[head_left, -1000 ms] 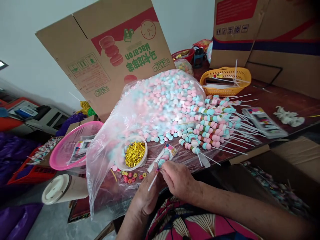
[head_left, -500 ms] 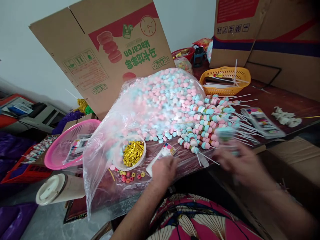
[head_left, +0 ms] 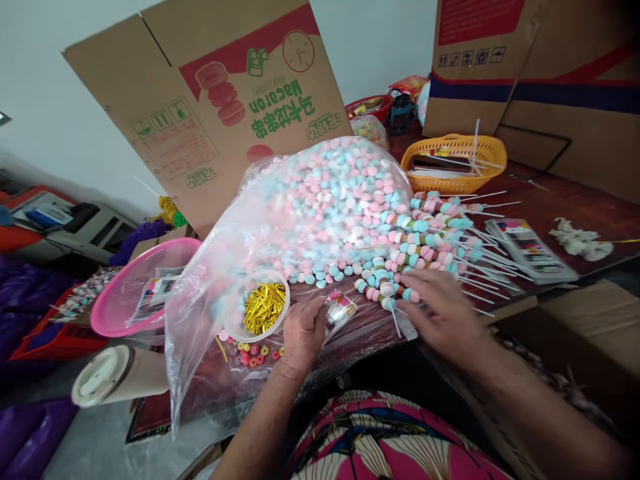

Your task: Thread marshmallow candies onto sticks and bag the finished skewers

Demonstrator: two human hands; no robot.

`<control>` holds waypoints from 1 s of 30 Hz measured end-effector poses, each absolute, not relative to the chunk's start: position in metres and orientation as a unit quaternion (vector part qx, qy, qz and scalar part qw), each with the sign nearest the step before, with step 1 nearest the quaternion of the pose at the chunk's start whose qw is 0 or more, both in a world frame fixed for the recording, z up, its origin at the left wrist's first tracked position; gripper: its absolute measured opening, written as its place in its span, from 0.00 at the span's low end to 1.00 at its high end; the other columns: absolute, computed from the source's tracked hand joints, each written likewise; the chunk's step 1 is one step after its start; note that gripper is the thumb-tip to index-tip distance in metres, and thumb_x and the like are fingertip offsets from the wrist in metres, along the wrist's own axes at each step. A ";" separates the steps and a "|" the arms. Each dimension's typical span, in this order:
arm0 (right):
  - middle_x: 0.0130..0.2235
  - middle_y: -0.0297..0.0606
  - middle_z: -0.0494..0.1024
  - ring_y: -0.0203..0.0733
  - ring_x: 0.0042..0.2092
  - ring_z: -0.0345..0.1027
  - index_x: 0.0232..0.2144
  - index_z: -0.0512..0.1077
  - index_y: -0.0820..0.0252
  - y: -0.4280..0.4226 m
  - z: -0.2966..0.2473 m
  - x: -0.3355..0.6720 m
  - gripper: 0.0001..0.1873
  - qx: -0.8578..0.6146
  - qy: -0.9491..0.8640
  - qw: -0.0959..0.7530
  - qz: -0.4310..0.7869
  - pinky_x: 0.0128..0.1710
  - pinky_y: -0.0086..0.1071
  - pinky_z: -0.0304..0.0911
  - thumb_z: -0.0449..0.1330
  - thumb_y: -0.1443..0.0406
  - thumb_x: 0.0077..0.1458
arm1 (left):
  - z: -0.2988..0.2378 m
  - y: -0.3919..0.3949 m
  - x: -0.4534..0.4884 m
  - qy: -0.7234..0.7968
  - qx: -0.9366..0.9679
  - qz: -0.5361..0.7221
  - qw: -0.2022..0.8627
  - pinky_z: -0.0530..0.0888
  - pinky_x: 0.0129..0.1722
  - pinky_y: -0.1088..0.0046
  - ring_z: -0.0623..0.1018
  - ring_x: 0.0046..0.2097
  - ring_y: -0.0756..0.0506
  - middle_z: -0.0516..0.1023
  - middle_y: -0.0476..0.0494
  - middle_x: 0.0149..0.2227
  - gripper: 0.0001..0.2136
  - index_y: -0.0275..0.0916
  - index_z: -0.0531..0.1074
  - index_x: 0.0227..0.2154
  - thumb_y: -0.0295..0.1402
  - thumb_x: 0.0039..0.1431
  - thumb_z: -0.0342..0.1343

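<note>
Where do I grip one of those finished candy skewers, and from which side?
Grip a bare white stick, not the candy. The candy skewers lie flat, sweets to the left and sticks fanning right, so come in from the right, beside the right hand, and pinch one stick.

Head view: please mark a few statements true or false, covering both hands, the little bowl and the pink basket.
1. The left hand touches a small printed packet. True.
2. The right hand holds scissors. False: it lies open on the candy skewers near the table's front edge.
3. The little bowl holds coins. False: it holds gold strips.
4. The pink basket is left of the candy bag. True.
</note>
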State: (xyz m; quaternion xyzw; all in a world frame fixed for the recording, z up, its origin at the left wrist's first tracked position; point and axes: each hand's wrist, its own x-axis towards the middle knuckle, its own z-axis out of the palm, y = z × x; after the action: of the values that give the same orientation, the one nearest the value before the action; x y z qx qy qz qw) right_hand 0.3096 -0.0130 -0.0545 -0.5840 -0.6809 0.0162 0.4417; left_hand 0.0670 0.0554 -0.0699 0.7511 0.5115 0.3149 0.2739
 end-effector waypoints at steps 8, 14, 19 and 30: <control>0.29 0.36 0.74 0.37 0.34 0.67 0.27 0.72 0.60 0.054 -0.082 0.216 0.09 -0.552 -0.726 0.362 0.194 0.34 0.29 0.60 0.54 0.69 0.55 | -0.056 0.048 0.056 0.554 0.732 0.294 0.268 0.68 0.41 0.68 0.77 0.36 0.43 0.79 0.45 0.33 0.17 0.44 0.71 0.47 0.33 0.52 0.57; 0.32 0.46 0.74 0.48 0.39 0.66 0.26 0.73 0.64 0.050 -0.089 0.244 0.09 -0.619 -0.710 0.303 0.145 0.39 0.38 0.59 0.57 0.65 0.53 | -0.072 0.065 0.072 0.553 0.788 0.212 0.170 0.67 0.38 0.67 0.74 0.33 0.43 0.75 0.42 0.26 0.06 0.39 0.72 0.23 0.28 0.53 0.53; 0.44 0.47 0.73 0.50 0.47 0.63 0.40 0.72 0.63 0.044 -0.057 0.257 0.15 -0.540 -0.723 0.376 0.208 0.45 0.40 0.58 0.60 0.60 0.51 | -0.035 0.067 0.069 0.411 0.846 0.245 0.238 0.67 0.44 0.68 0.74 0.41 0.43 0.77 0.42 0.36 0.07 0.42 0.74 0.30 0.29 0.57 0.51; 0.30 0.33 0.70 0.36 0.32 0.62 0.29 0.67 0.60 0.000 -0.047 0.236 0.05 -0.482 -0.628 0.428 0.435 0.32 0.28 0.59 0.56 0.63 0.51 | -0.036 0.012 0.055 0.489 0.723 0.271 0.406 0.61 0.25 0.77 0.64 0.25 0.52 0.67 0.51 0.22 0.08 0.36 0.70 0.26 0.36 0.55 0.55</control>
State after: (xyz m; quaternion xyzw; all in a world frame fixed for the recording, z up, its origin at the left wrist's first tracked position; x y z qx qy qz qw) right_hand 0.2356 -0.0003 -0.0474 -0.4822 -0.6280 0.4355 0.4283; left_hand 0.0547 0.0118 -0.0360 0.7230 0.4889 0.2707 0.4061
